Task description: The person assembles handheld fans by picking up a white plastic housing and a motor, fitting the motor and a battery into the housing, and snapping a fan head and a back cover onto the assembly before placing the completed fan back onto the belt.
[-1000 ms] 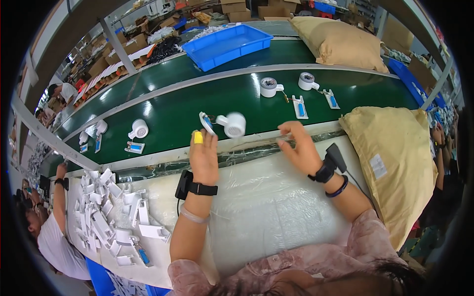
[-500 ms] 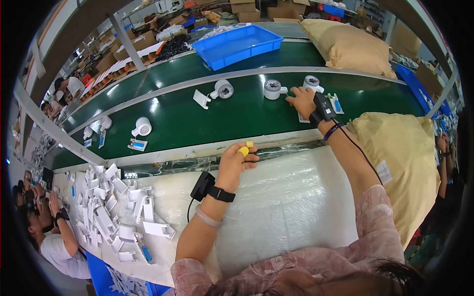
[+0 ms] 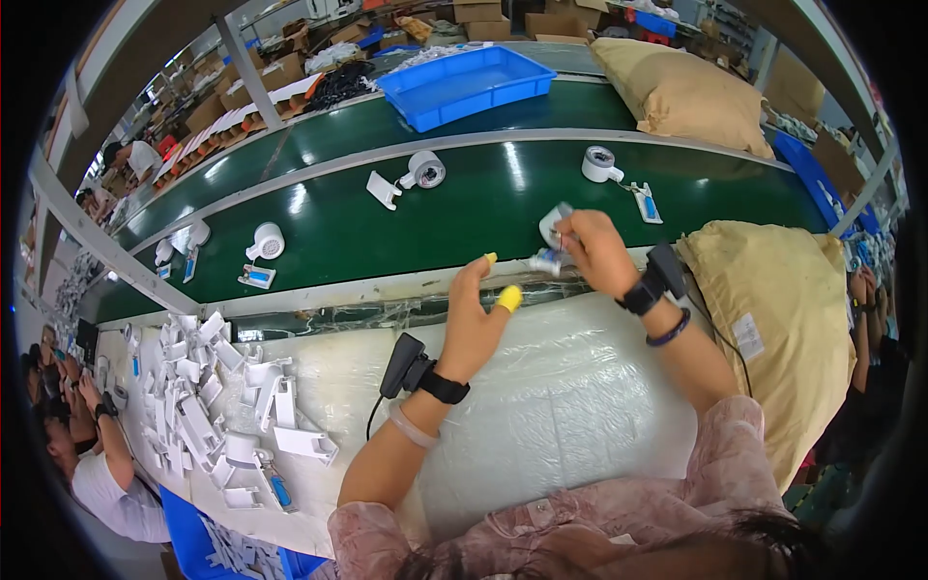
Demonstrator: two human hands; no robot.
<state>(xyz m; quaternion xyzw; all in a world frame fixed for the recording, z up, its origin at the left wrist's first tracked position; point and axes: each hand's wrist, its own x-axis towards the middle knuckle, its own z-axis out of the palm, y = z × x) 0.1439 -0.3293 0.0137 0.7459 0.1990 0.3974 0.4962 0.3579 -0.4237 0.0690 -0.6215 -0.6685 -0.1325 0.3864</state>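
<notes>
Over the near edge of the green conveyor belt (image 3: pixel 358 227), my right hand (image 3: pixel 601 253) grips a white round-headed device (image 3: pixel 553 224). A smaller white piece with a blue part (image 3: pixel 547 259) hangs below it, blurred by motion. Just to the left, my left hand (image 3: pixel 478 324) is held open with nothing in it, its thumb and index finger apart. Yellow finger cots (image 3: pixel 509 299) cover those two fingertips. Similar white devices lie on the belt: one (image 3: pixel 601 164) beyond my right hand, another (image 3: pixel 423 170) further left, and one (image 3: pixel 266 241) at the left.
White plastic parts (image 3: pixel 198 396) lie heaped on the plastic-covered table (image 3: pixel 570 387) at left. A blue tray (image 3: pixel 469 87) stands behind the belt. Tan sacks (image 3: pixel 773 300) bulge at right. A blue bin (image 3: pixel 198 532) sits below the table's left side, near a person (image 3: pixel 116 493).
My right hand has lifted a device off the belt and drawn it nearer and left. My left hand has spread its fingers and shifted slightly right. Devices on the belt have slid left.
</notes>
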